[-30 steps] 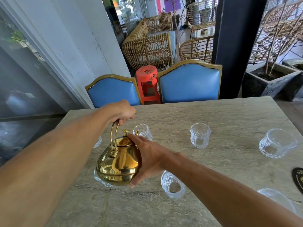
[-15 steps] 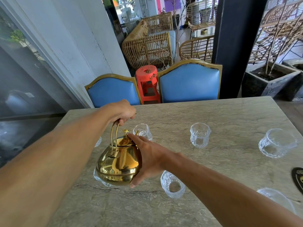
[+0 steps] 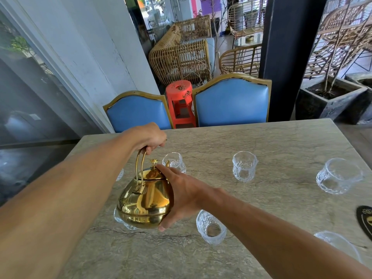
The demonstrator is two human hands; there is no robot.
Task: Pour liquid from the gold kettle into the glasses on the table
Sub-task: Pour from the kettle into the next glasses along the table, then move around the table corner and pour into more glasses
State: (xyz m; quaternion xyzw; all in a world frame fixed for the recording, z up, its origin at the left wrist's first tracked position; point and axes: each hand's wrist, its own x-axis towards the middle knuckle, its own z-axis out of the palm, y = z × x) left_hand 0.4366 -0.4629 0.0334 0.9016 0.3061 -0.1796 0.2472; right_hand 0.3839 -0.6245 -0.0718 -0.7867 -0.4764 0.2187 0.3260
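Kettle point(image 3: 145, 200) hangs below L hand point(image 3: 148, 137) grip; R hand point(image 3: 184, 193) steadies side.

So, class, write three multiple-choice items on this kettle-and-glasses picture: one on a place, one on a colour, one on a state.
1. Where is the spout of the gold kettle aimed?
A. at the glass just beyond it
B. at the far right glass
C. at the floor

2. What colour is the stool between the chairs?
A. green
B. red
C. white

3. How is the kettle held?
A. resting untouched on the table
B. by one hand only
C. left hand on the handle, right hand against the body

Answers: 1 A, the spout tip sits at that glass's rim; 2 B, it is plainly red; 3 C, both hands touch it.
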